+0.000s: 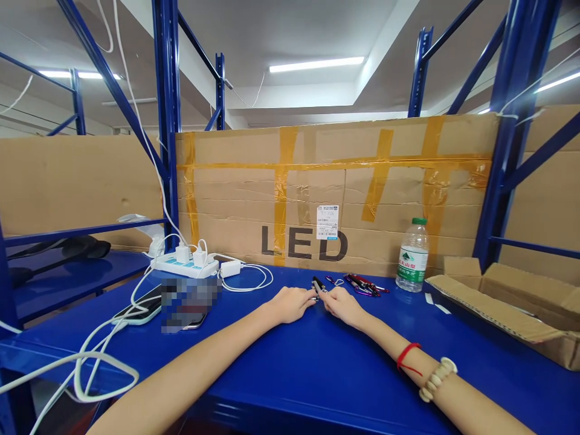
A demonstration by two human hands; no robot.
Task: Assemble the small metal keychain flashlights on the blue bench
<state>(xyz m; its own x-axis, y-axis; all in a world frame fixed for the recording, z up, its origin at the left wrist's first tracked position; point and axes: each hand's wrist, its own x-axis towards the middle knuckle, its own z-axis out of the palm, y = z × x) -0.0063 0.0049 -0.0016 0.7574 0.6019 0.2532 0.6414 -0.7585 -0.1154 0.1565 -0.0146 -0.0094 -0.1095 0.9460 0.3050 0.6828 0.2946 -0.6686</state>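
My left hand and my right hand meet at the middle of the blue shelf top, fingertips almost touching. Between and just behind the fingertips lie small black and silver pieces, largely covered by the fingers, so their kind is not clear. Both hands have their fingers closed in toward these pieces. Right of my right hand, a loose pile of slim red, black and purple pen-like items rests on the shelf. Between that pile and my hands lies a small blue and silver clip-like item.
A water bottle with a green cap stands at the back right, beside an open cardboard box. On the left are a white power strip, looping white cables and a phone. Taped cardboard stands behind, between blue posts.
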